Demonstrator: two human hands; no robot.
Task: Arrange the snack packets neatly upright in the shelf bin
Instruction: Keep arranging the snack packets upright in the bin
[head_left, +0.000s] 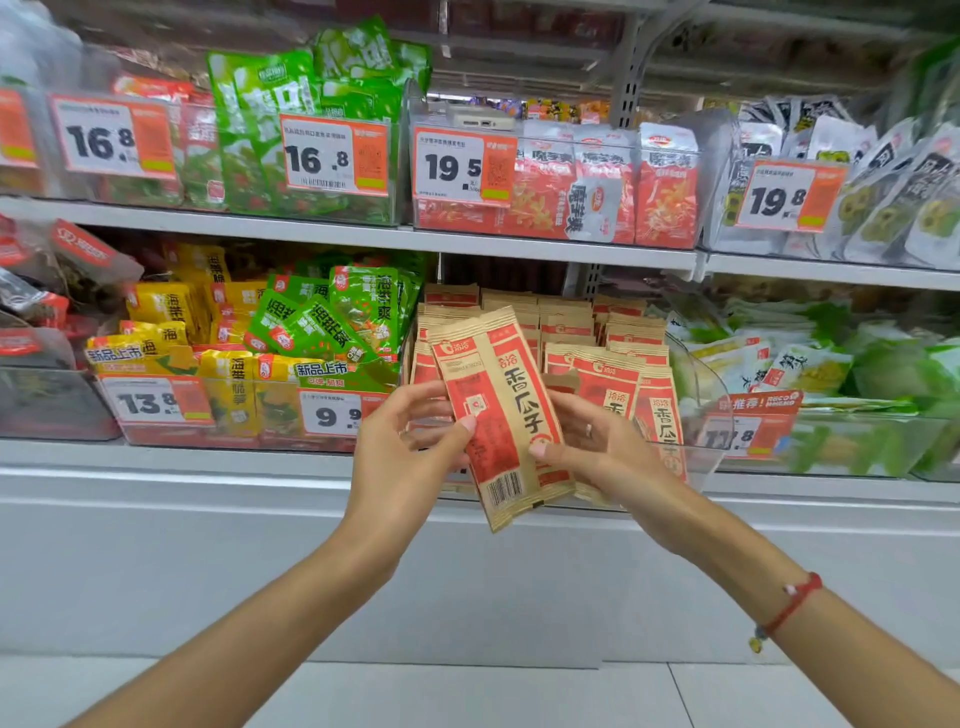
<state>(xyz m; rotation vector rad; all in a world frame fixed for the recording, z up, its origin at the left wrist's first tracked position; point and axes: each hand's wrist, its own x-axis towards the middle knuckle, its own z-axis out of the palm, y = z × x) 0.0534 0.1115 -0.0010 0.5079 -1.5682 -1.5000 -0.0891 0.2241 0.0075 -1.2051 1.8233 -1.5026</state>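
A tan and red snack packet (501, 410) is held in front of the lower shelf, tilted with its top to the left. My left hand (410, 441) pinches its left edge with thumb in front and fingers behind. My right hand (592, 441) grips its right edge the same way. Behind them a clear shelf bin (714, 405) holds several more of the same tan and red packets (613, 358), standing roughly upright in rows, some leaning.
Left of the bin stand bins of green packets (332, 317) and yellow packets (166, 312) with price tags. White and green packets (810, 358) fill the bin to the right. An upper shelf (363, 236) carries more bins. A white cabinet front lies below.
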